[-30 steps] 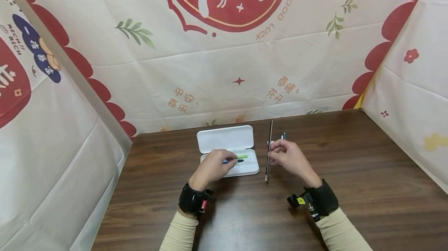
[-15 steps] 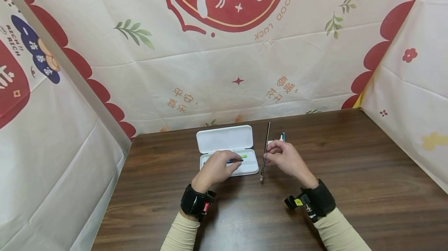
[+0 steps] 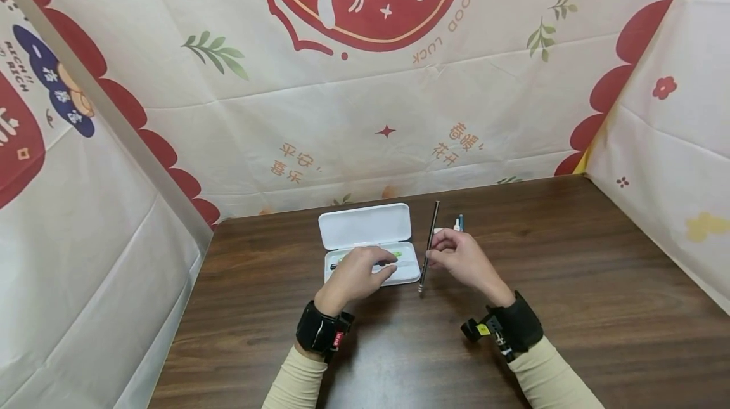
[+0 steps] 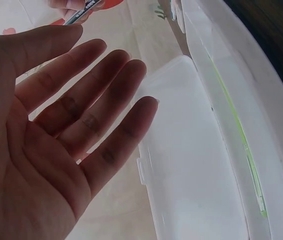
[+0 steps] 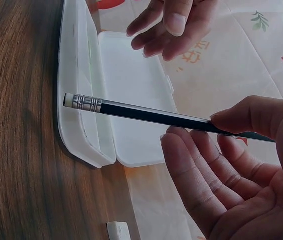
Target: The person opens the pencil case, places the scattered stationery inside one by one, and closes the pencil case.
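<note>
A white pencil case lies with its lid raised on the table. Over its tray hovers my left hand, its fingers loosely spread and nothing between them in the left wrist view. A bright green pen or highlighter lies in the tray; a dark pen end shows there beside my left hand. Just right of the case, my right hand pinches a dark pencil between thumb and fingers. The pencil's white eraser tip and metal band point toward me.
Behind my right hand lie a small white block, probably an eraser, and a blue and white stick-like item, partly hidden. A printed cloth hangs along the table's back edge.
My left hand has let go of the blue-black pen, which now lies in the case. My right hand has moved slightly left with the pencil, closer to the case.
</note>
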### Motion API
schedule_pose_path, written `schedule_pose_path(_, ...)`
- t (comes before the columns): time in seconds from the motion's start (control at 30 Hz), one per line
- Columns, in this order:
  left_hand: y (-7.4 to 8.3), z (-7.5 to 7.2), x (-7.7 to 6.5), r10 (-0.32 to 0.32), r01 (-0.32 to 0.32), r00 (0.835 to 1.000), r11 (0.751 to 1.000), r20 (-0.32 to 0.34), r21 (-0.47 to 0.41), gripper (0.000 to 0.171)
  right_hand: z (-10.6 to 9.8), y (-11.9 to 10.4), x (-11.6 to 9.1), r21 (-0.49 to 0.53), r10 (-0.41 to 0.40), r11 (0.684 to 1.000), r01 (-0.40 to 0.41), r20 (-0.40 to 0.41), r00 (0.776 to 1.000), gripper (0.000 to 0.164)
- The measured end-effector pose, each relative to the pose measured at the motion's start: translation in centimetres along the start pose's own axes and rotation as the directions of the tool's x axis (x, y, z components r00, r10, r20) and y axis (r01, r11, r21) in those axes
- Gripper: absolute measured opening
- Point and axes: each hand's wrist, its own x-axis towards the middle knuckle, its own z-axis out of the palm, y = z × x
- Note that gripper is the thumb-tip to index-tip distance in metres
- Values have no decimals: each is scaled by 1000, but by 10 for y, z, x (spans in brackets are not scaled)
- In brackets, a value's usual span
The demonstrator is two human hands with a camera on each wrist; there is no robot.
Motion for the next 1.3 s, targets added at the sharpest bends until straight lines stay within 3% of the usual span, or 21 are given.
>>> schedule_pose_path(0.67,2,-1,0,45,-46,998,999,-35,-23,23,14,2,0,-56,-26,998,26,1,1000,16)
schedule_pose_path(1.03,1,1,2,77,-79,996,996,-37,-40,26,25,-2,-1,44,-46,998,45,4,999,15)
schedule_pose_path(1.3,0,4,3,118,-121,991,991,-60,-52,24,27,-10,-5,30,-62,998,62,0,998,14)
